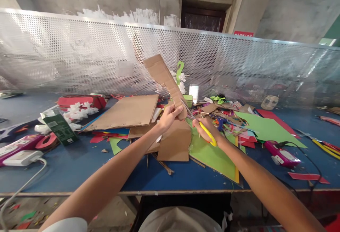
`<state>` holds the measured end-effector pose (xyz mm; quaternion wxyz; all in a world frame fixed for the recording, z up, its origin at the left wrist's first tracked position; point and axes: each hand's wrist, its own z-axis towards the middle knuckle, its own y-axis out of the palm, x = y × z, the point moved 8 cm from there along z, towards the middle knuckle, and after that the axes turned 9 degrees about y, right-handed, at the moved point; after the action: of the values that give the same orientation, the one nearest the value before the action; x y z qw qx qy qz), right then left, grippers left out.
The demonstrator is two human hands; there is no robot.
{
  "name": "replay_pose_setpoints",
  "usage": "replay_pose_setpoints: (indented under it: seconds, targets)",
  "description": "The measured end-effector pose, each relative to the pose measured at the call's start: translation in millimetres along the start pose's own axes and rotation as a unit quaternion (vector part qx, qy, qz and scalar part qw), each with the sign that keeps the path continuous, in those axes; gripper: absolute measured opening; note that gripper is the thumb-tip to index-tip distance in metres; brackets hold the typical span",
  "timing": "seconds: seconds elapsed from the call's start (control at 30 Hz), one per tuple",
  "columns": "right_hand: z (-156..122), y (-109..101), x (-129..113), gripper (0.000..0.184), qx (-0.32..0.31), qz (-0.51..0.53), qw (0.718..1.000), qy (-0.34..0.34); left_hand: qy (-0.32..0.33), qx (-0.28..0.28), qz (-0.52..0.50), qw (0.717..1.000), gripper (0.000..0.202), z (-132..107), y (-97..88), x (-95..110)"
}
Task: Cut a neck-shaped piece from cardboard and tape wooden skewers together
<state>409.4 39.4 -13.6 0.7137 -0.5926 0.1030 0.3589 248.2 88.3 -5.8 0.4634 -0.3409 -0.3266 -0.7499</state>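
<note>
My left hand point(171, 116) is closed on the lower end of a long strip of cardboard point(166, 78), which slants up and to the left above the table. In my right hand point(203, 128) is a pair of scissors point(211, 134) with yellow handles, my fingers wrapped round the loops. The scissor blades reach toward the cardboard just beside my left fingers; whether they are apart or together I cannot tell. Under my hands lie a cut piece of brown cardboard point(175, 143) and a green sheet point(212, 156).
A large cardboard sheet point(127, 109) lies left, near a dark green box point(61, 127) and a red box point(79, 102). Paper scraps and green paper point(268, 125) cover the right. Pink power strips point(283, 154) sit at both sides. A perforated metal screen point(106, 55) stands behind.
</note>
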Motion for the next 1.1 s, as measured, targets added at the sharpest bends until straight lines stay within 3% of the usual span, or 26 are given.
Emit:
replay_pose_setpoints:
  seconds: [0.37, 0.63, 1.1]
  targets:
    - [-1.3, 3.4, 3.6, 0.061, -0.008, 0.057, 0.997, 0.048, -0.012, 0.007, -0.009, 1.0, 0.048, 0.9, -1.6, 0.8]
    - [0.8, 5.2, 3.5, 0.071, -0.061, 0.042, 0.997, 0.017, 0.034, 0.089, 0.024, 0.995, 0.045, 6.7, -31.3, 11.2]
    - [-0.3, 6.5, -0.6, 0.066, -0.06, -0.008, 0.998, -0.002, 0.025, 0.088, 0.026, 0.995, 0.043, 3.5, -23.7, 6.7]
